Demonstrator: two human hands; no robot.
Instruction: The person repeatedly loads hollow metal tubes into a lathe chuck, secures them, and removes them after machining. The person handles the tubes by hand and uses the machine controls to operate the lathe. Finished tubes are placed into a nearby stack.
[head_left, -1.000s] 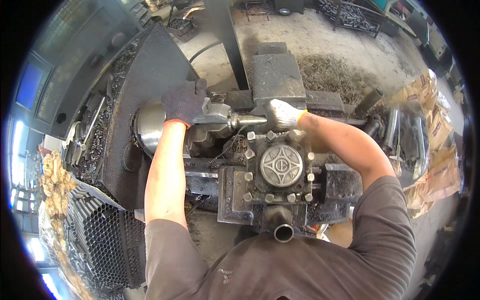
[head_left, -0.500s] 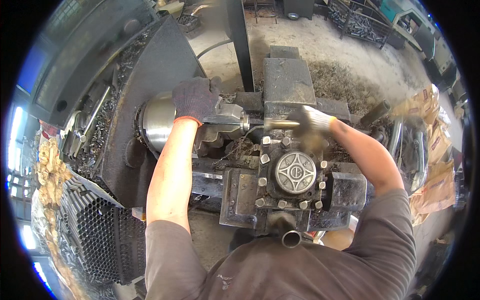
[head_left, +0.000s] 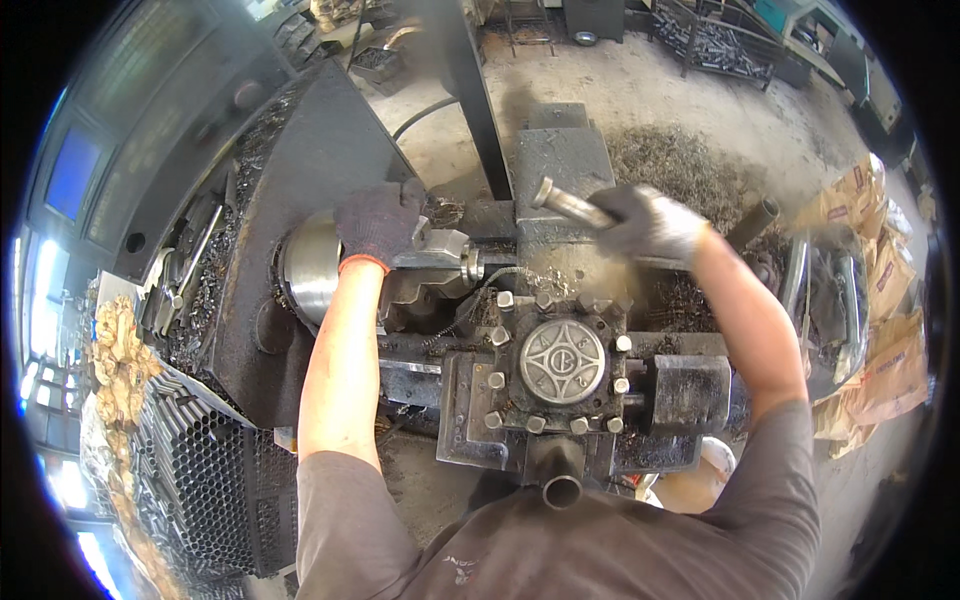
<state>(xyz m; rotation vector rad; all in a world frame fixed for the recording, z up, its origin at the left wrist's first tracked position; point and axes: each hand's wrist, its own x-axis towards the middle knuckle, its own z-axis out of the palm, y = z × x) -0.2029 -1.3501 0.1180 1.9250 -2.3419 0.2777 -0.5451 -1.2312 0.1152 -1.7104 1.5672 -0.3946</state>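
Note:
My left hand (head_left: 380,220), in a dark glove with an orange cuff, grips over the top of the steel lathe chuck (head_left: 308,265). Its fingertips are partly hidden. The chuck's stepped jaws (head_left: 435,255) stick out to the right, with a short round metal end (head_left: 472,265) at their centre. My right hand (head_left: 650,222), in a grey and white glove blurred by motion, is closed round a short metal rod (head_left: 570,203). The rod's wider end points left and up, above the carriage and apart from the chuck. Nearer to me sits the square tool post (head_left: 562,360), with a round star-patterned cap and several bolts.
A dark upright post (head_left: 480,110) rises behind the chuck. Metal shavings (head_left: 670,160) cover the far floor. At lower left is a stack of steel tubes (head_left: 200,450); brown paper sacks (head_left: 880,370) stand on the right. An open pipe end (head_left: 562,490) points at my chest.
My right hand has lifted the rod up and away from the chuck, tilting it. My left hand stays on the chuck. The view has shifted slightly.

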